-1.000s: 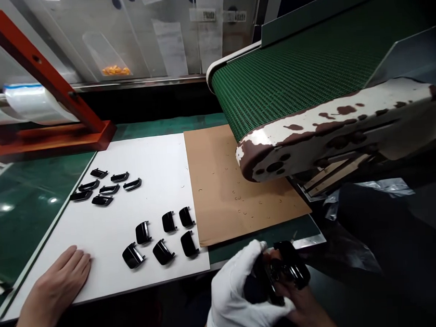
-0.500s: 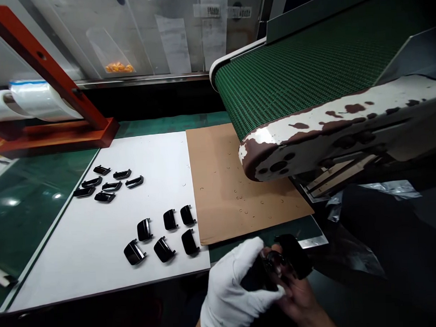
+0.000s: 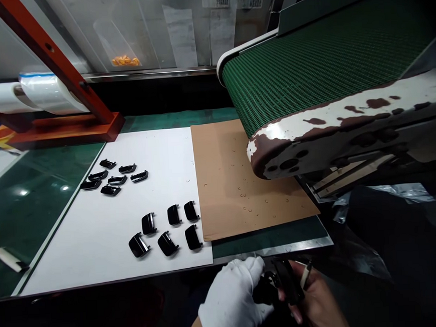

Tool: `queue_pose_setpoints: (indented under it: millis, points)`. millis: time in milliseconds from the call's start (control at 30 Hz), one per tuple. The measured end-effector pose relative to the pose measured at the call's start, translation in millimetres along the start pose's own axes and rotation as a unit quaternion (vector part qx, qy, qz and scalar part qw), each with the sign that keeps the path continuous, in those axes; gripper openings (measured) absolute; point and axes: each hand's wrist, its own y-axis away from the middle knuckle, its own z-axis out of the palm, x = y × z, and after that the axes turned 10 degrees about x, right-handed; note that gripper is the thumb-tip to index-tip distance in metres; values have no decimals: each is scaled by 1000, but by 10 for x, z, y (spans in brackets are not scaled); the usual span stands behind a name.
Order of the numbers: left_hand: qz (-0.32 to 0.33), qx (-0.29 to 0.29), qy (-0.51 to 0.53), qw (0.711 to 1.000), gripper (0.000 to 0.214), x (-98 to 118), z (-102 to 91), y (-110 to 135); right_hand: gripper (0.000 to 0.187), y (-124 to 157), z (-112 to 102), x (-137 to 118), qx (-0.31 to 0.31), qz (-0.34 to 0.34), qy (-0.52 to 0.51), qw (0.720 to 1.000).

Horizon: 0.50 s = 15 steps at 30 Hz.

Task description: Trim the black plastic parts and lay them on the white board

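Note:
My left hand, in a white glove, is closed around a glossy black plastic part at the bottom of the view, beyond the table's front edge. My bare right hand is closed against the same part from the right. A slim cream-coloured tool with a dark tip sticks up between its fingers; its exact kind cannot be made out. Shadow and fingers hide much of the part. Several curved black parts lie on the white sheet, and several narrower black parts are grouped further back.
Brown cardboard with small curled scraps lies right of the white sheet. A green conveyor belt overhangs it. At left are a red stand with a clear film roll and a cream-handled tool. Clear plastic hangs at right.
The view has shifted slightly. In my hands the black part has turned more edge-on, and the cream-coloured tool now shows in my right hand. The parts on the sheet lie as before.

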Motion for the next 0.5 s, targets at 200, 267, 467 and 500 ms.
queue_pose_setpoints:
  millis: [200,267,467,500]
  points:
    - [-34,-59,-40,997,32,24,125,52,40,105,-80,7,-10,9,108,994]
    - [-31,-64,-38,997,31,18,166,70,37,130,-94,23,-6,8,155,988]
    - [-49,-94,-20,994,18,-80,389,216,26,218,-128,180,-13,37,184,982]
    - [-50,-96,-15,994,19,-96,427,241,25,229,-146,208,-13,45,179,983]
